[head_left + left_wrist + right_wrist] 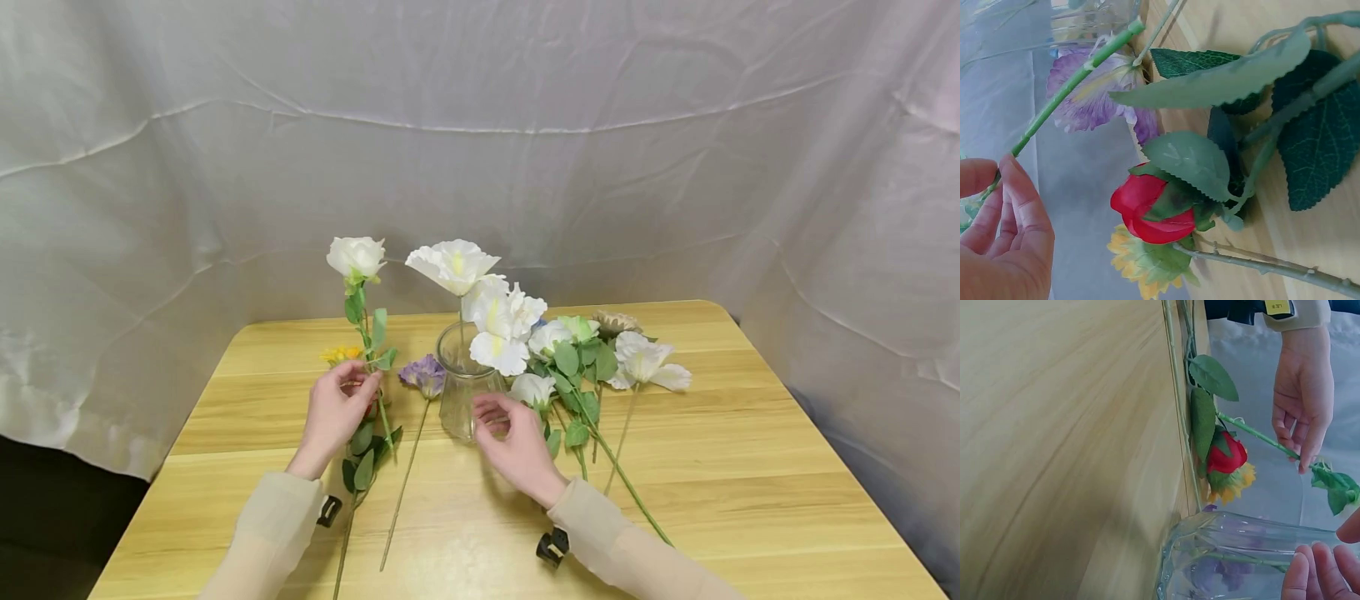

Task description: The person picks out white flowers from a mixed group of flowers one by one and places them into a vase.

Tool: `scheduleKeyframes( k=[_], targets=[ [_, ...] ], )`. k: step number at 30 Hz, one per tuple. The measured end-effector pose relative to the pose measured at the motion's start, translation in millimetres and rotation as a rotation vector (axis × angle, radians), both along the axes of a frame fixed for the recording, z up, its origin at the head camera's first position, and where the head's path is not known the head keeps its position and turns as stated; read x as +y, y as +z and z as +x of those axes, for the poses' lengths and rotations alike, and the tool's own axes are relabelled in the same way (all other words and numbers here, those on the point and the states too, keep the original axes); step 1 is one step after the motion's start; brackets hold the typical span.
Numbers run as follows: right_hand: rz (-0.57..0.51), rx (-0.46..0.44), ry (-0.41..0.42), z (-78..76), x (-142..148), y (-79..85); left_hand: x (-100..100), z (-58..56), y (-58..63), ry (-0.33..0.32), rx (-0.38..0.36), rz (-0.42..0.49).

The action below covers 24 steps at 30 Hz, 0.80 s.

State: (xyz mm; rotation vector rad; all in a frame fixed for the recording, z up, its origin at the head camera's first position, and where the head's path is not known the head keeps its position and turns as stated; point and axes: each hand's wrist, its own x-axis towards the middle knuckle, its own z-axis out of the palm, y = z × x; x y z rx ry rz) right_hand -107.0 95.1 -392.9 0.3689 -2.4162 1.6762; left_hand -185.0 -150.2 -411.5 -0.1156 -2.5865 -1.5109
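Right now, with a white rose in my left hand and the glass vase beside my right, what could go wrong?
The glass vase might tip: a white bloom hangs over its rim, and your right hand is right beside it. The white rose could swivel, since your left hand only pinches its stem. That stem's lower end might also snag the nearby leaves.

Vase on table, flowers either side.
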Motion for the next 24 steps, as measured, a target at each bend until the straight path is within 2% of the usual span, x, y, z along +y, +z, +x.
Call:
scheduleKeyframes(
  k=[6,11,15,21,24],
  targets=[
    [-0.009,0.050,-0.041,-1.7,2.8,-1.9,2.4,0.5,4.6,0.051,0.083,-0.035],
    [-0.029,0.072,-0.067,-1.5,5.3,-3.0,4.9,1.8,8.9,0.065,0.134,-0.015],
    [-0.090,0.073,-0.068,-2.3,7.4,-2.8,7.5,1.6,14.4,0.070,0.172,0.022],
    [-0.181,0.090,-0.089,-6.9,10.8,-5.4,13.2,0.5,29.3,0.065,0.260,0.095],
    [-0.196,0.101,-0.105,-8.5,11.8,-5.4,19.7,4.9,48.3,0.066,0.312,0.119]
  ],
)
